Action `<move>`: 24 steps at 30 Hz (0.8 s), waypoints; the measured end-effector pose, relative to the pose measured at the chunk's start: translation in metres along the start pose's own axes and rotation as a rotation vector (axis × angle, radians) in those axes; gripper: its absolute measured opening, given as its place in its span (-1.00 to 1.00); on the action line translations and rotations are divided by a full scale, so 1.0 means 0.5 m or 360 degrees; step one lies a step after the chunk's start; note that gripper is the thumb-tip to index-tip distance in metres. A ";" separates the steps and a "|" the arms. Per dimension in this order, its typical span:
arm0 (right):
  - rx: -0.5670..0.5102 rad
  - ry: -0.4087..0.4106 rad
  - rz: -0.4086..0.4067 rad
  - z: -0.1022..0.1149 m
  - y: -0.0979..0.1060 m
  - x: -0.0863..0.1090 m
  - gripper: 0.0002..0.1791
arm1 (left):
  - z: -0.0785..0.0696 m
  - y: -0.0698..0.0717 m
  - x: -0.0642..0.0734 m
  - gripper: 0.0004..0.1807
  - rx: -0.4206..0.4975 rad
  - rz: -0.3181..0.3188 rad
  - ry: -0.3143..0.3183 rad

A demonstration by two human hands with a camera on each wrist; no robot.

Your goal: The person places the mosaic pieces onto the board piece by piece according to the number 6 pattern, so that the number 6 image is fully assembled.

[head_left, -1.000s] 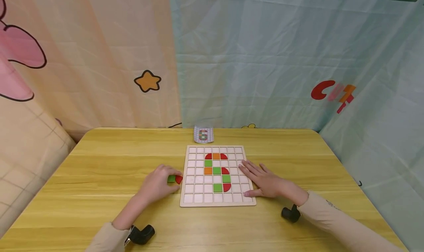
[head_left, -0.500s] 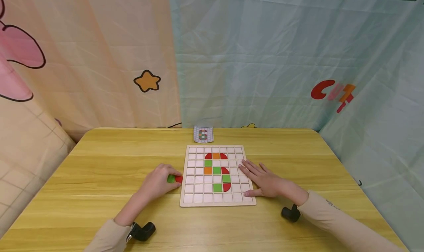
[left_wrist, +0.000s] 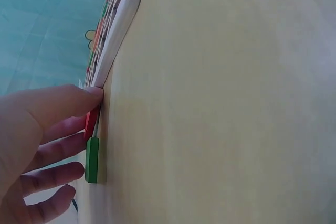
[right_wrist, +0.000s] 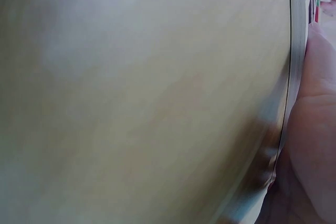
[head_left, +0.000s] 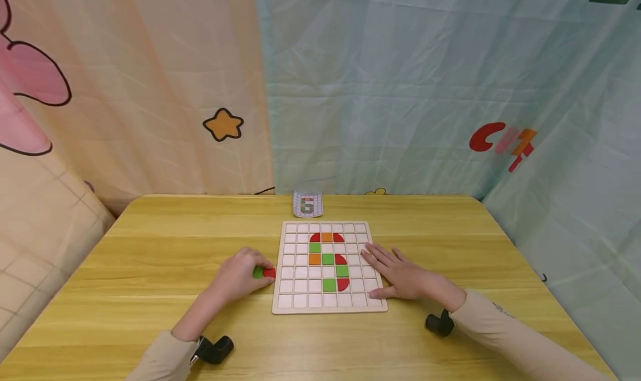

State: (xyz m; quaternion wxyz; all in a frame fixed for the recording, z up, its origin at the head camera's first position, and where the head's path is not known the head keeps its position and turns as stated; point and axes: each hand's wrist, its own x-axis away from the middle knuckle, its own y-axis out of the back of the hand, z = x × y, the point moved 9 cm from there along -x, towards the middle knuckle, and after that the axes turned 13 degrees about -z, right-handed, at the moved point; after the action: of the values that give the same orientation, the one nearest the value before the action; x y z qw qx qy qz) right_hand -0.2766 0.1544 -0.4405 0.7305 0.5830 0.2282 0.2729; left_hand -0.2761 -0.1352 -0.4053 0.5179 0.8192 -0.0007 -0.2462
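Note:
At the left edge of the white gridded wooden board point(head_left: 300, 286), my left hand point(head_left: 240, 275) pinches a small red tile point(head_left: 269, 273) between thumb and fingers. A green tile point(left_wrist: 92, 160) lies just behind it, beside the fingertips in the left wrist view. My right hand point(head_left: 404, 276) rests flat with spread fingers over the board's right edge. Set in the grid are red rounded tiles point(head_left: 315, 238), green square tiles point(head_left: 329, 285) and orange square tiles point(head_left: 314, 259), forming part of a curved figure.
Behind the board lies a small card point(head_left: 307, 204) printed with a coloured figure on a grid. The wooden table point(head_left: 180, 231) reaches back to printed curtains point(head_left: 350, 92). A black wrist device point(head_left: 215, 350) sits by the left sleeve, another point(head_left: 439, 323) by the right.
In my left fingers the red tile has turned, its visible outline shifting from curved to squarer. The green tile has become more covered by the hand. My right hand has stayed still.

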 end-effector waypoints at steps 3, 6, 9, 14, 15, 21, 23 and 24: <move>0.0015 -0.0006 0.0014 0.000 -0.003 0.000 0.01 | -0.004 0.003 0.001 -0.82 -0.0051 -0.0025 -0.0063; 0.0019 -0.0008 0.0015 -0.001 -0.005 -0.001 0.01 | -0.007 0.007 0.002 -0.83 -0.0083 -0.0054 -0.0102; 0.0017 -0.0011 0.0015 -0.001 -0.005 -0.001 0.00 | -0.009 0.013 0.002 -0.83 -0.0092 -0.0092 -0.0131; 0.0017 -0.0004 0.0010 0.001 -0.003 0.000 0.00 | -0.012 0.022 0.001 -0.81 -0.0104 -0.0125 -0.0158; 0.0015 -0.0004 0.0009 0.002 -0.003 0.000 0.00 | -0.013 0.023 0.000 -0.81 -0.0107 -0.0125 -0.0161; 0.0015 -0.0008 0.0001 -0.001 -0.004 0.000 0.01 | -0.031 0.028 -0.004 -0.79 -0.0097 -0.0134 -0.0202; 0.0013 -0.0010 0.0000 -0.001 -0.004 0.000 0.01 | -0.042 0.029 -0.006 -0.79 -0.0089 -0.0134 -0.0229; 0.0013 -0.0010 -0.0001 -0.001 -0.004 0.000 0.01 | -0.048 0.028 -0.007 -0.80 -0.0087 -0.0133 -0.0240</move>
State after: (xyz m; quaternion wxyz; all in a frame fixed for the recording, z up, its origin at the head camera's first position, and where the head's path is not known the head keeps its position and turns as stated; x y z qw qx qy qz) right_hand -0.2768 0.1544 -0.4427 0.7290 0.5866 0.2272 0.2699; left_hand -0.2659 -0.1205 -0.3836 0.5278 0.7832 0.0011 -0.3286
